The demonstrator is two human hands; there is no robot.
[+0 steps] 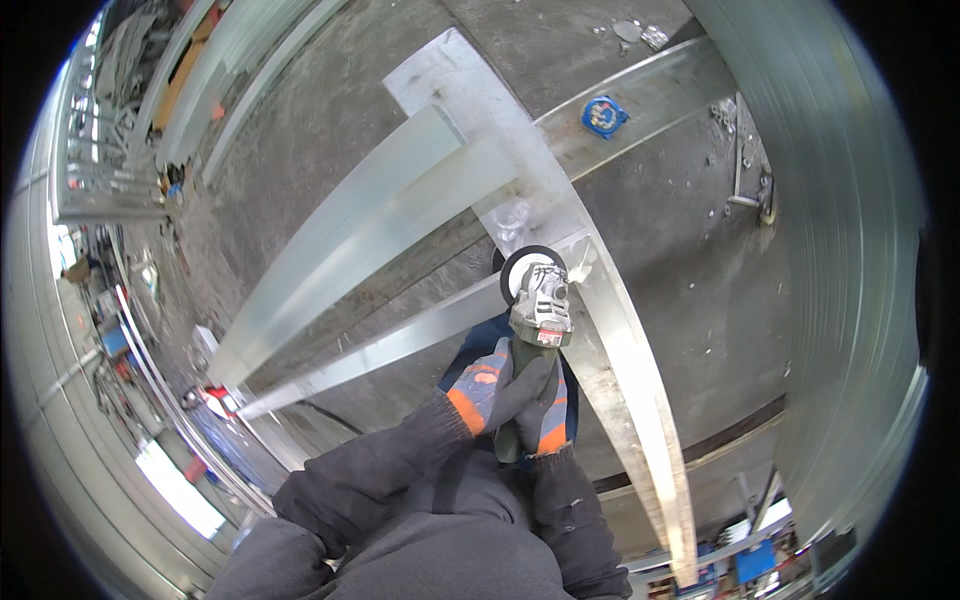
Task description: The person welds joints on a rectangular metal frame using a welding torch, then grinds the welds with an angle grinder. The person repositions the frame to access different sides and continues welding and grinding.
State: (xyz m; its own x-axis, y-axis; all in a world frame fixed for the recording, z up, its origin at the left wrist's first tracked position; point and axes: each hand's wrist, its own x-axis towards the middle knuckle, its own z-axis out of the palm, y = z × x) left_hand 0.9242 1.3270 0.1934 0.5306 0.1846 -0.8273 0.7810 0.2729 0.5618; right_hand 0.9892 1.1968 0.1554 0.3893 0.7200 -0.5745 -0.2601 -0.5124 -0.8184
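An angle grinder [543, 306] with a silver head and a dark green body is held in front of me by both hands. My left hand [487, 385], in a grey, blue and orange glove, is closed round the body from the left. My right hand [546, 408], gloved alike, wraps it from the right. The round disc [517, 272], white with a dark rim, is over the joint where a narrow metal bar [400, 338] meets a long metal beam [622, 345]. Whether the disc touches metal I cannot tell. A glossy patch [512, 222] marks the beam just beyond it.
A wide metal channel [350, 235] runs from the beam toward the left. On a crosspiece [665, 95] at the far right lies a blue tape measure [604, 117]. A large ribbed metal surface [835, 250] stands at the right. Metal scraps [745, 195] litter the concrete floor.
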